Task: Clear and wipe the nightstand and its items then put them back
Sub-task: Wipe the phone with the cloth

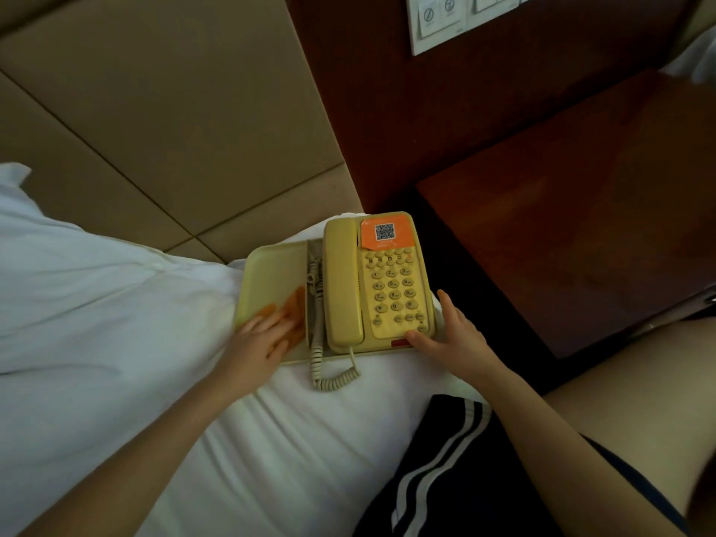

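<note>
1. I count one phone (pixel 387 288), pale yellow. It sits on the right part of one beige tray (pixel 267 273), and the tray lies on the white bed (pixel 290 439), close to the bed's edge.
2. The one handset (pixel 343 284) lies in its cradle on the phone's left side. One coiled cord (pixel 333 377) runs down between the handset and the tray's bare left part, then loops onto the sheet in front.
3. The phone has one orange sticker (pixel 381 232) with a square code at the top. Below it I count twelve number keys in four rows of three.
4. The left grip (pixel 259 343) is flat with its fingers straight. It presses one orange cloth (pixel 292 304) onto the near left part of the tray. The cloth looks smeared with motion, so I cannot tell its outline.
5. The right grip (pixel 457 335) is spread open and holds nothing. Its thumb touches the phone's near right corner and its fingers lie along the right side.
6. One dark red wooden table (pixel 561 226) stands to the right of the bed, apart from the phone.
7. One white switch panel (pixel 441 21) is on the wooden wall above the table.
8. A padded beige headboard (pixel 155 110) stands behind the bed.
9. Black shorts (pixel 445 478) with two white stripes show at the bottom.
</note>
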